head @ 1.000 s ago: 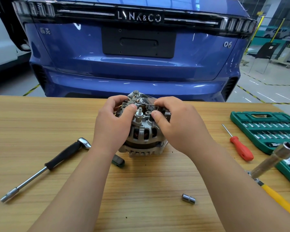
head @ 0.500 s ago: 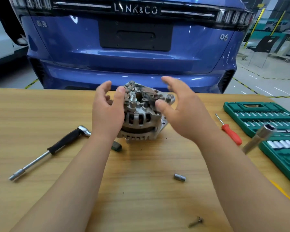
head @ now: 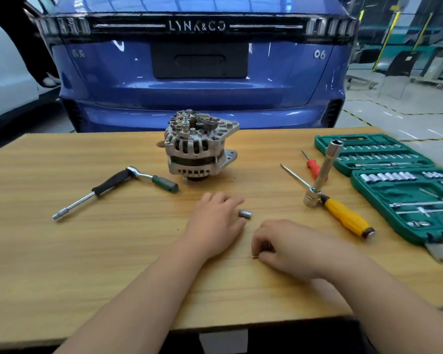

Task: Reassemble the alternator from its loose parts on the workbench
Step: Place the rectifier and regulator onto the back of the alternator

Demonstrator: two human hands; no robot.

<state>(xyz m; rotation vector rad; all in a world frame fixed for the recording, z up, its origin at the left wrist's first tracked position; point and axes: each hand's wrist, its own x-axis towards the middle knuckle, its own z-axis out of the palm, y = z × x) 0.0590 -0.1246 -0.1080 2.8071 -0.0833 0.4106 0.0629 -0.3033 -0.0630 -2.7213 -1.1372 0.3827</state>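
The silver alternator (head: 198,149) stands upright at the back middle of the wooden workbench (head: 62,251), its terminal side up, with no hand on it. My left hand (head: 214,223) lies palm down on the bench in front of it. Its relaxed fingertips touch a small steel socket (head: 245,214). My right hand (head: 287,247) is a little nearer to me, with curled fingers pinching a small screw (head: 255,257) against the bench. Only the screw's tip shows.
A black-handled ratchet (head: 110,183) and a green-handled bit driver (head: 165,183) lie at the left. On the right are a red screwdriver (head: 313,168), a yellow-handled screwdriver (head: 345,215), a tall tube wrench (head: 326,164) and an open green socket case (head: 399,190). A blue car (head: 197,93) stands behind.
Both hands have left the alternator and dropped to the near part of the bench. The left one reached the socket and the right one closed on the screw.
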